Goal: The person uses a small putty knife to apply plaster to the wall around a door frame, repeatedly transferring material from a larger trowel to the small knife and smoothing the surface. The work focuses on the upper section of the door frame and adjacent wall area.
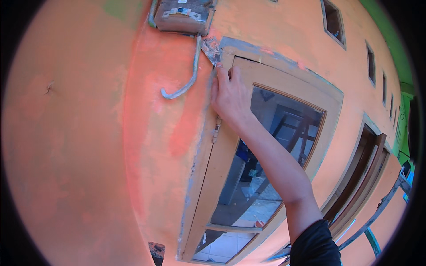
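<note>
Our right hand (pixel 230 95) was clamped on a scraper (pixel 212 49), its blade at twelve o'clock against the window frame (pixel 330 99); our left hand was out of view. Pushed too hard, we judged, the blade could slip and nick the conduit (pixel 190 80) at nine o'clock.

- Wall (pixel 88 146): matt orange plaster, patchy and uneven.
- Window frame (pixel 213 177): bare pale wood, smeared with grey filler along edges.
- Pane (pixel 266 146): glossy glass, reflective.
- Scraper blade (pixel 212 49): dull metal, crusted with filler.
- Hooked pipe (pixel 188 77): grey, matt, paint-stained.
</note>
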A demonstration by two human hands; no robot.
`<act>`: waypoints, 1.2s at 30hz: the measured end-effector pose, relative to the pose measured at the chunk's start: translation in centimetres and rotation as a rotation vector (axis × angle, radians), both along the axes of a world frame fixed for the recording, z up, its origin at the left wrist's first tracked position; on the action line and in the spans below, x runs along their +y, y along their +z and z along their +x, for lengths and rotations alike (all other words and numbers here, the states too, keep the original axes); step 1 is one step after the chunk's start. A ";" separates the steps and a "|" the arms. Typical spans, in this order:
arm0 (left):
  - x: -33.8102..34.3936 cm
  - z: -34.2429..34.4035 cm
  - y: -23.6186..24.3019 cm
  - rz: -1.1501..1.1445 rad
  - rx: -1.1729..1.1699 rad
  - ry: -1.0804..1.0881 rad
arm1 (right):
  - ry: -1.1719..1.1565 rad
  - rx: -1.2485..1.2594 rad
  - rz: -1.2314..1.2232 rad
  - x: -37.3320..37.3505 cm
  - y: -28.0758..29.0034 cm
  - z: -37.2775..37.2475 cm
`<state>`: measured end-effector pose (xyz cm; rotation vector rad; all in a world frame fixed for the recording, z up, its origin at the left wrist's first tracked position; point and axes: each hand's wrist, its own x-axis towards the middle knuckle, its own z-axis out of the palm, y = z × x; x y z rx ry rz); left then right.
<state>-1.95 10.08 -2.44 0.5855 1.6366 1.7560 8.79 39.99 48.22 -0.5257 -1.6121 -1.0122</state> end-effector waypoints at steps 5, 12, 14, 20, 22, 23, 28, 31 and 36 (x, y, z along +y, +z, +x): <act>-0.6 0.5 0.4 -0.027 -0.031 0.023 | -0.034 0.013 -0.080 0.4 -0.1 -1.2; -0.3 0.7 -0.8 -0.016 0.010 0.059 | -0.067 0.028 -0.043 -0.4 0.5 -2.4; -0.2 0.6 -1.0 -0.031 -0.005 0.054 | -0.092 0.024 -0.058 -0.5 0.6 -2.4; 0.0 -0.1 0.0 0.020 -0.025 0.025 | -0.184 -0.003 -0.134 -2.2 0.9 -0.3; -0.1 -0.1 0.1 0.058 -0.026 0.012 | -0.171 -0.017 -0.147 -2.7 0.8 0.8; 0.0 -0.2 0.2 0.077 -0.025 0.006 | -0.154 -0.021 -0.142 -3.3 0.6 1.7; 0.5 -0.4 1.7 0.119 -0.009 -0.063 | 0.192 -0.034 -0.328 -6.8 -1.0 6.4; 0.4 -0.4 5.3 0.165 -0.061 -0.104 | 0.721 0.113 -0.989 -9.1 -4.2 7.7; 0.1 -0.8 11.2 0.262 -0.160 -0.416 | 1.353 0.258 -1.509 -10.4 -11.1 10.4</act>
